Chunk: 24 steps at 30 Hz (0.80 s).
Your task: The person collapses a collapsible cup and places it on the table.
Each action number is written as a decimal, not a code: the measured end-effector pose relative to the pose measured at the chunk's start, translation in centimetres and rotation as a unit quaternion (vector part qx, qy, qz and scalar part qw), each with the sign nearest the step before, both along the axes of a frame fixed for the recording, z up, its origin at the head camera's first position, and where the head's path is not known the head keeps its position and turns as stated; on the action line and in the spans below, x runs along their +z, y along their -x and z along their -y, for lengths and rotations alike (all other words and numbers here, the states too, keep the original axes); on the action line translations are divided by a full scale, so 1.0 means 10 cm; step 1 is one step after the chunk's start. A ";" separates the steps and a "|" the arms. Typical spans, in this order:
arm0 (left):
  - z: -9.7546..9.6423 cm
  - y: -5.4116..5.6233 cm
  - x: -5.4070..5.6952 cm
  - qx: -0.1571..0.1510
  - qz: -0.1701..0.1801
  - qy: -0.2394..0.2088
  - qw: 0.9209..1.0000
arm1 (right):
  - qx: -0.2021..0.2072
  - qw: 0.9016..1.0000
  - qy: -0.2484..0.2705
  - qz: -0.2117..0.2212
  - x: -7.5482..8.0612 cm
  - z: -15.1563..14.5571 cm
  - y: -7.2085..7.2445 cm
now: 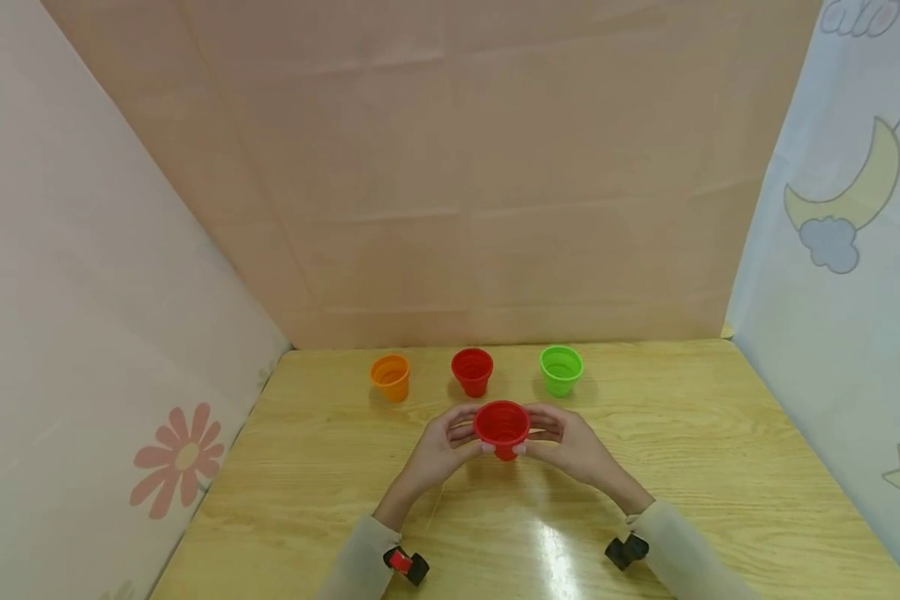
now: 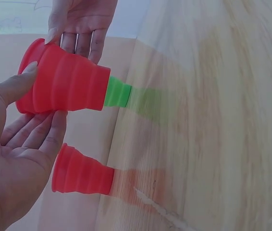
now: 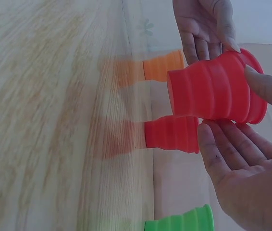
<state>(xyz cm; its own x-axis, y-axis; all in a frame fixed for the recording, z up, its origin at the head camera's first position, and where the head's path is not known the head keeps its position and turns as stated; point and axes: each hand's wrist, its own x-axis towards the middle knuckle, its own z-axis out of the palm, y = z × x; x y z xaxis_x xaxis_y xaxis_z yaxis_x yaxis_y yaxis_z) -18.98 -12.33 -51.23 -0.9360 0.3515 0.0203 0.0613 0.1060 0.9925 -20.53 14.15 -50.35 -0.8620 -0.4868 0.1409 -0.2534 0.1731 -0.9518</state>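
Between both hands a red ribbed cup (image 1: 502,423) is held upright, its wide rim facing up. My left hand (image 1: 441,447) grips its left side, thumb near the rim and fingers behind. On the opposite side my right hand (image 1: 570,444) grips it the same way. Both wrist views show the held cup (image 2: 61,79) raised off the table, its base free of the wood. Behind it stand an orange cup (image 1: 391,377), a second red cup (image 1: 472,372) and a green cup (image 1: 562,370), in a row with mouths up.
The wooden table (image 1: 307,500) meets a plain tan backdrop (image 1: 465,208) behind the row of cups. Pale walls rise at both sides, the left with a flower (image 1: 186,457), the right with a moon (image 1: 855,192). Each wrist wears a dark strap-on device (image 1: 627,551).
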 end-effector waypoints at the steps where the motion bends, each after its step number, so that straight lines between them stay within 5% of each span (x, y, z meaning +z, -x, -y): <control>1: 0.00 0.00 0.00 0.000 0.000 -0.002 1.000 | -0.001 1.000 0.000 -0.001 0.01 0.00 0.00; 15: 0.00 0.01 0.01 0.007 -0.008 0.025 1.000 | -0.002 1.000 -0.003 0.014 0.00 -0.03 -0.03; 24: -0.01 0.00 0.01 0.040 0.034 0.059 0.997 | -0.015 1.000 -0.004 0.012 -0.01 -0.03 -0.06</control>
<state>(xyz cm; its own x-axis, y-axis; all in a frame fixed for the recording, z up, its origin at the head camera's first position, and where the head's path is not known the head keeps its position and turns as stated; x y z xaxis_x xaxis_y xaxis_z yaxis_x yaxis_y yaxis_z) -18.96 -12.25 -51.11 -0.9590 0.2714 -0.0811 -0.0192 0.2234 0.9745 -19.96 14.47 -50.48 -0.8793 -0.4620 0.1156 -0.2245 0.1882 -0.9561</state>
